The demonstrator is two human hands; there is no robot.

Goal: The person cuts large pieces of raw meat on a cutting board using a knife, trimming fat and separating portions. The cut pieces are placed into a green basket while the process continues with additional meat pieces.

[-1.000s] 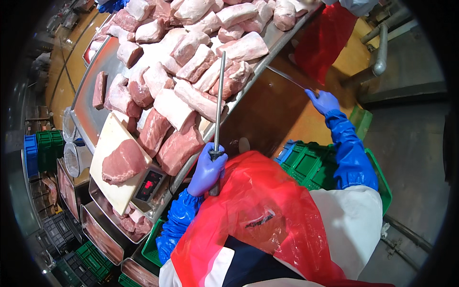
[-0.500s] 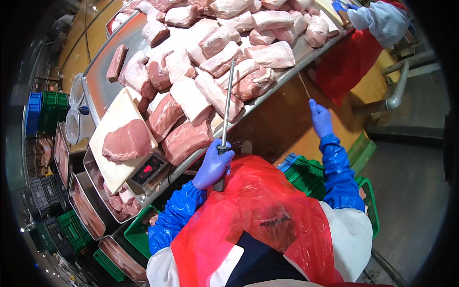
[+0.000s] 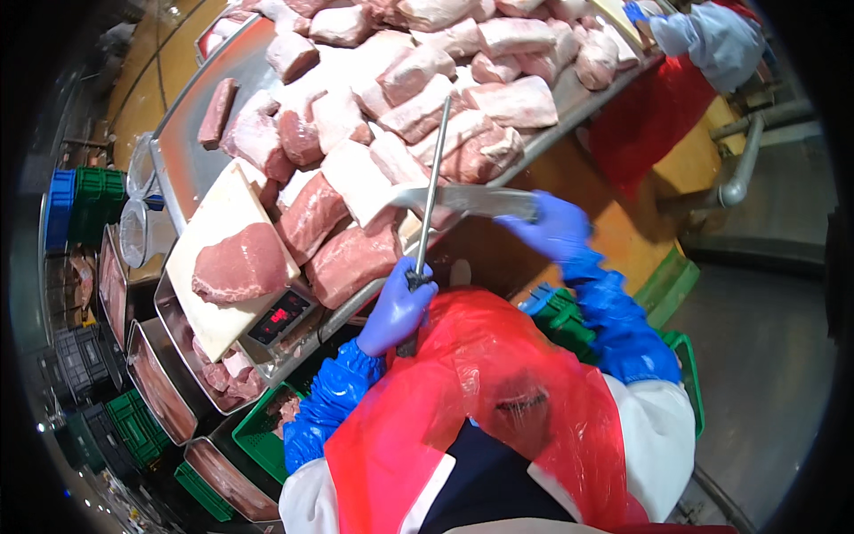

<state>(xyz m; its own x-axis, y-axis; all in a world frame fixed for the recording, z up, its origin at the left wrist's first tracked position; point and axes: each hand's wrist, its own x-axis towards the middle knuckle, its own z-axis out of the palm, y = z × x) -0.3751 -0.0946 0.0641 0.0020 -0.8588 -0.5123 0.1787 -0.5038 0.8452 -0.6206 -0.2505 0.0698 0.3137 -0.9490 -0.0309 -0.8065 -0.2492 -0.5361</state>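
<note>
My left hand (image 3: 398,307), in a purple glove, is closed round the dark handle of a long sharpening steel (image 3: 434,182), whose rod points up and away over the meat. In my right hand (image 3: 556,227), also gloved, is a knife (image 3: 471,200) with a broad, slightly blurred blade. The blade reaches left and crosses the steel's rod around its middle; whether they touch I cannot tell. Beyond the steel lie several big pieces of pale pink meat (image 3: 354,265) on a metal table (image 3: 191,116). A flat meat slice (image 3: 245,264) rests on a white cutting board (image 3: 218,320) at the left.
A scale with a lit red display (image 3: 280,316) sits at the table's near left corner. Metal bins with meat (image 3: 160,383) and green crates (image 3: 262,432) stand at lower left. Another green crate (image 3: 569,325) is below my right arm. A co-worker's sleeve (image 3: 712,44) shows at upper right.
My right hand has swung left and turned the knife from edge-on and pointing away to lying across the steel. My left hand keeps its grip, the steel tilting slightly right.
</note>
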